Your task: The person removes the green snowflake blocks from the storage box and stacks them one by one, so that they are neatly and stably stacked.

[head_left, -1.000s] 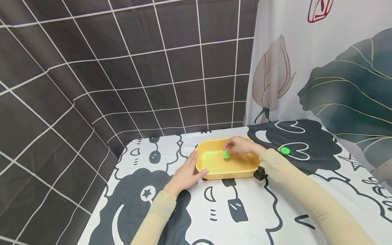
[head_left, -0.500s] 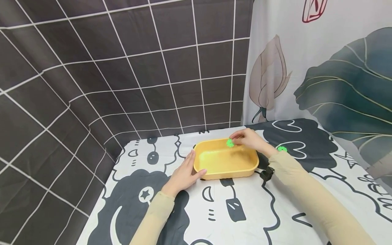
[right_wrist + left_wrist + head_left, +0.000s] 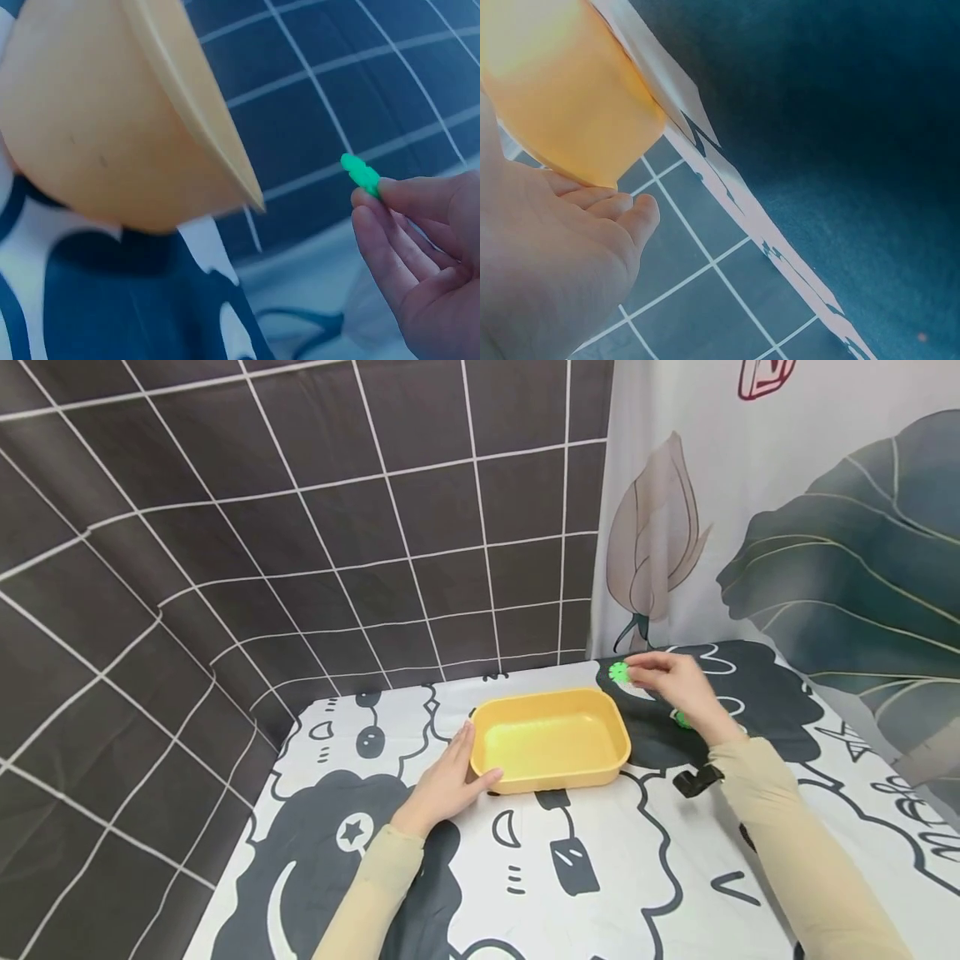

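A yellow rectangular tray (image 3: 551,745) stands on the patterned cloth, with nothing seen inside it. My left hand (image 3: 442,785) rests against its left end, fingers fairly straight along the outer wall and thumb at the near corner; the left wrist view has the fingertips touching the tray's outer wall (image 3: 577,90). Beyond the tray's right end, my right hand (image 3: 678,687) pinches a small green notched disc (image 3: 618,672) between thumb and fingers, up off the cloth. It appears edge-on as a thin green disc (image 3: 362,174) in the right wrist view. Another green disc (image 3: 682,719) lies partly hidden behind that hand.
A black-and-white printed cloth (image 3: 540,902) covers the surface. Dark grid-patterned fabric (image 3: 420,527) hangs behind and at the left, and a leaf-print curtain (image 3: 660,543) at the right. A small black device (image 3: 697,781) is at the right wrist.
My right hand has lifted the green disc out of the tray and carried it right, past the tray's far right corner. My left hand stays at the tray's left end.
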### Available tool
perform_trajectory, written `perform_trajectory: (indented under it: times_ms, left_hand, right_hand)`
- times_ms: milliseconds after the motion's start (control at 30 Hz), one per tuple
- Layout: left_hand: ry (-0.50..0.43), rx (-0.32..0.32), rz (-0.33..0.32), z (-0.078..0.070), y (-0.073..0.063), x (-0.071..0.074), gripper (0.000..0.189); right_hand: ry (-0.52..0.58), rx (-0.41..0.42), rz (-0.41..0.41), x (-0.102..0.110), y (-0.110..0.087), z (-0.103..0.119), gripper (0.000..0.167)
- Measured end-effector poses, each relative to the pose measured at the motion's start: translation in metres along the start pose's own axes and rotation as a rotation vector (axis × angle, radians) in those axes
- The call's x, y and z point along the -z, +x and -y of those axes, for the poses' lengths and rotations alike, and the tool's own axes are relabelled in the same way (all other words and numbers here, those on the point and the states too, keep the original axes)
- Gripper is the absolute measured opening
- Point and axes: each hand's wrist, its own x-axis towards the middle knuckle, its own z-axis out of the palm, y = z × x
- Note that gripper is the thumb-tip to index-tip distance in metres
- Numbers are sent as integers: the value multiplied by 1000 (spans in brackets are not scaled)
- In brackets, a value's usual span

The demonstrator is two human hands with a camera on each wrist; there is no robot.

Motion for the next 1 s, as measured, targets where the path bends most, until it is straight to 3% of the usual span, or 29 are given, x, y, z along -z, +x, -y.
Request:
perform_trajectory:
  times_ms: [200, 467, 667, 1000]
  left_hand:
    - [11, -3, 2, -1, 2, 1, 100]
    - [2, -11, -9, -3, 3, 2, 101]
    - [0, 31, -13, 2, -1, 3, 101]
    - [-5, 27, 2, 0, 2, -2, 101]
  right_hand:
    - [116, -47, -114, 33, -12, -18, 49]
    - [120, -90, -199, 59, -25, -38, 49]
    - [101, -128, -154, 58, -27, -59, 34]
    - [29, -221, -93, 57, -33, -81, 41]
